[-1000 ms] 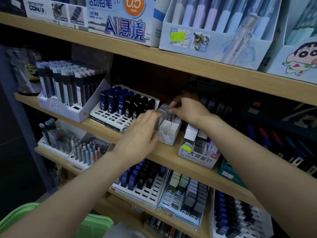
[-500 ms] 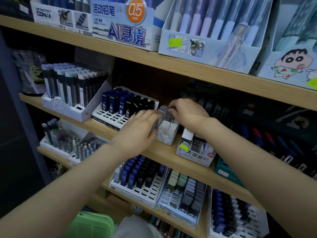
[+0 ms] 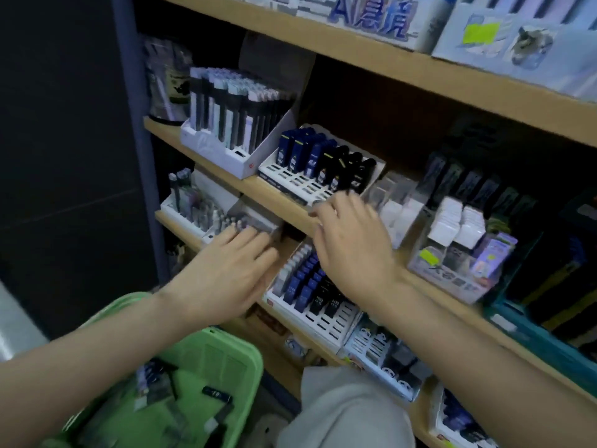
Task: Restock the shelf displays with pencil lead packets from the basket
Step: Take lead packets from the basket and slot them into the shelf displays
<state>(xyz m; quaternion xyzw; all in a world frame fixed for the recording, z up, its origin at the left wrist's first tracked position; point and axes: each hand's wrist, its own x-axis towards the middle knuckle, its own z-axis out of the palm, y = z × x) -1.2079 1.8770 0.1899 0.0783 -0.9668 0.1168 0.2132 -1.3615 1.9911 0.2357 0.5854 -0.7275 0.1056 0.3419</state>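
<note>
Shelves (image 3: 420,76) carry an "AI" box (image 3: 371,17) and "HB" lead packets (image 3: 318,297).

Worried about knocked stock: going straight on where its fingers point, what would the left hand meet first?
Probably the grey tubes just beyond the fingertips of the left hand; blur hides whether they touch.

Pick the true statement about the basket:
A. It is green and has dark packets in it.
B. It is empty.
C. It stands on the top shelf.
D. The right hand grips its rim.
A: the basket at the lower left is green, and dark packets lie inside it.
</note>
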